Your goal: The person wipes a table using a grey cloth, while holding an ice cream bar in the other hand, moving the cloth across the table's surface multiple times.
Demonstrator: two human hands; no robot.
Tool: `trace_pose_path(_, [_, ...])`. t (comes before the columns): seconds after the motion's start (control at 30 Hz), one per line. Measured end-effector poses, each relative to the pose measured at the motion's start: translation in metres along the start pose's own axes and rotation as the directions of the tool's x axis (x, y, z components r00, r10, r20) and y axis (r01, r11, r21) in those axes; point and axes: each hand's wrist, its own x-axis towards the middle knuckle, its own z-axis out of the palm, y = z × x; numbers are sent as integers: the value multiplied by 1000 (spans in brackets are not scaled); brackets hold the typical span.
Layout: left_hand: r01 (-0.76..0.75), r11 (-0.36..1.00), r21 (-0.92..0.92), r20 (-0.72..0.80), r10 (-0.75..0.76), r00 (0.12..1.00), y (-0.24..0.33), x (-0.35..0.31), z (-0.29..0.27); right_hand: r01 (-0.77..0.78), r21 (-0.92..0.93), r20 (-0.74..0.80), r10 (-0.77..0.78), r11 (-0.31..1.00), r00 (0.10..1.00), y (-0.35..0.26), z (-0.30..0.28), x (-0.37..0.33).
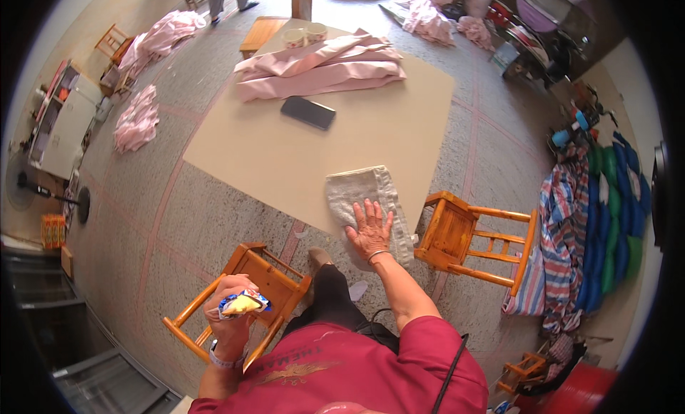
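Keep right hand (370, 228) flat and open on grey cloth (360, 193) at desk (285, 157) lower edge, press evenly, left hand (230, 307) gripping small yellow packet (242, 303) at lower left.

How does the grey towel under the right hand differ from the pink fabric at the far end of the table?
The grey towel is small, lying flat at the near table edge under the right hand. The pink fabric is much larger, folded in a thick pile, untouched at the far end. Both are cloth resting on the tan table.
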Motion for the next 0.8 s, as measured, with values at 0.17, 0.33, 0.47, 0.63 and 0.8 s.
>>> trace_pose_path(0.17, [-17, 1000, 3, 69, 17, 997, 1, 16, 23, -41, 35, 48, 39, 999, 998, 2, -3, 9])
trace_pose_path(0.33, [-14, 1000, 13, 128, 12, 992, -11, 52, 50, -92, -2, 15, 92, 996, 996, 29, -6, 47])
trace_pose_path(0.47, [-12, 1000, -24, 117, 14, 993, -25, 101, 81, -105, -34, -28, 104, 994, 994, 61, -6, 97])
trace_pose_path(0.63, [33, 999, -12, 186, -30, 982, -50, 148, 111, -147, -81, -66, 141, 986, 988, 107, -5, 162])
trace_pose_path(0.8, [72, 997, -35, 115, -68, 991, -55, 175, 127, -198, -96, -70, 192, 976, 979, 138, -11, 213])
